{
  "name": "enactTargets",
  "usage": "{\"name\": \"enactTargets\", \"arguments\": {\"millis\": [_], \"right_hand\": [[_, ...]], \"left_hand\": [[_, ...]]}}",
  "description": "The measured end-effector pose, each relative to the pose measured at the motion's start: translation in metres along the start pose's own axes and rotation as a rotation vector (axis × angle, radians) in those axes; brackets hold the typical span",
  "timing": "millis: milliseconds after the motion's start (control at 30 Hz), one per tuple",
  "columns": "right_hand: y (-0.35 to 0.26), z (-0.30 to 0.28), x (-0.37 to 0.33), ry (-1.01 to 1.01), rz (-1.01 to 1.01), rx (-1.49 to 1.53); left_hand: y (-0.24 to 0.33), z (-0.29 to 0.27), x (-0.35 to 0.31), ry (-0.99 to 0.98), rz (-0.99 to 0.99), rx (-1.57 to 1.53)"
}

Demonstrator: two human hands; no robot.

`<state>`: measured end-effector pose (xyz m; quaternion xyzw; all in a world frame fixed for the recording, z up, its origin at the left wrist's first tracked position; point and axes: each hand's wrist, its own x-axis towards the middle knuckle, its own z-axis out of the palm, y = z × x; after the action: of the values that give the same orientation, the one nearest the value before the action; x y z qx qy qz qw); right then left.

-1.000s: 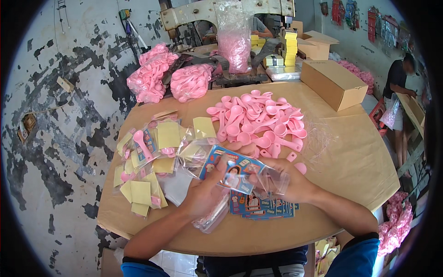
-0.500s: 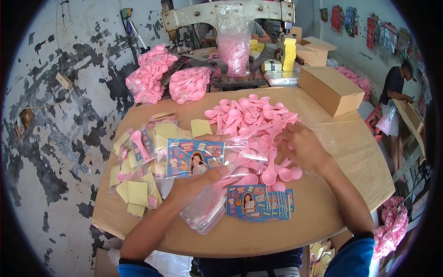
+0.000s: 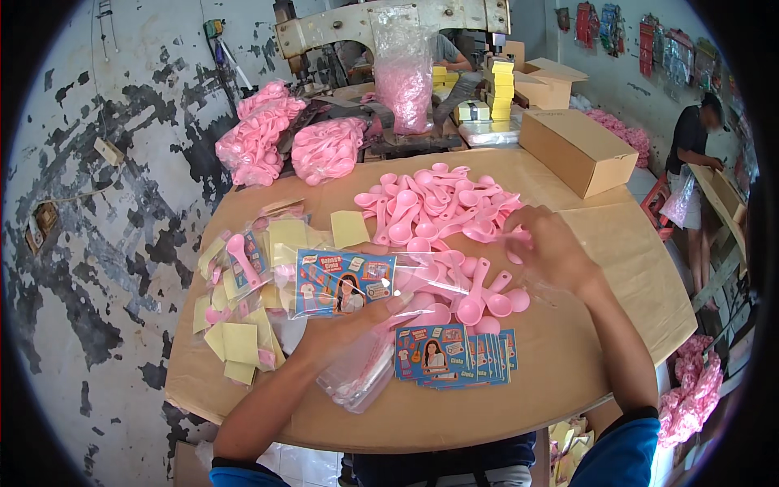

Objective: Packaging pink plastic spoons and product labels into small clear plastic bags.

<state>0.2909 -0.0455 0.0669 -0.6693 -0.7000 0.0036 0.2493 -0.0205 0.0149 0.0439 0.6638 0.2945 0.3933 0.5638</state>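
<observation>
Left hand (image 3: 345,329) grip pinches clear plastic bag with printed card (image 3: 345,282), long axis crosswise. Right hand (image 3: 552,252) grip, fingers curled among pink plastic spoons (image 3: 438,211); closure unclear. Bag lies left of it.

On the brown tabletop (image 3: 617,268) the left hand (image 3: 345,329) holds a clear plastic bag (image 3: 361,280) with a printed card inside, just above a fanned stack of cards (image 3: 458,357). The right hand (image 3: 552,252) reaches into the heap of pink spoons (image 3: 438,211), its fingers (image 3: 519,231) touching them. Filled bags (image 3: 243,308) lie at the left.
</observation>
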Motion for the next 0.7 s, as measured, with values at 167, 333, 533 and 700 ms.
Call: {"name": "enactTargets", "arguments": {"millis": [167,333,533,700], "right_hand": [[-0.020,-0.014,-0.004,-0.001,0.035,0.611],[-0.046,-0.004,-0.020,-0.123,-0.058,0.830],[-0.064,0.000,-0.026,-0.229,-0.085,0.992],[-0.094,-0.003,-0.032,-0.218,-0.195,0.752]], "left_hand": [[0.005,0.001,0.000,0.034,0.056,-0.225],[0.004,-0.001,0.002,-0.030,0.072,-0.312],[0.002,0.021,-0.006,-0.081,0.002,-0.560],[-0.008,0.029,-0.014,-0.118,-0.063,-0.481]]}}
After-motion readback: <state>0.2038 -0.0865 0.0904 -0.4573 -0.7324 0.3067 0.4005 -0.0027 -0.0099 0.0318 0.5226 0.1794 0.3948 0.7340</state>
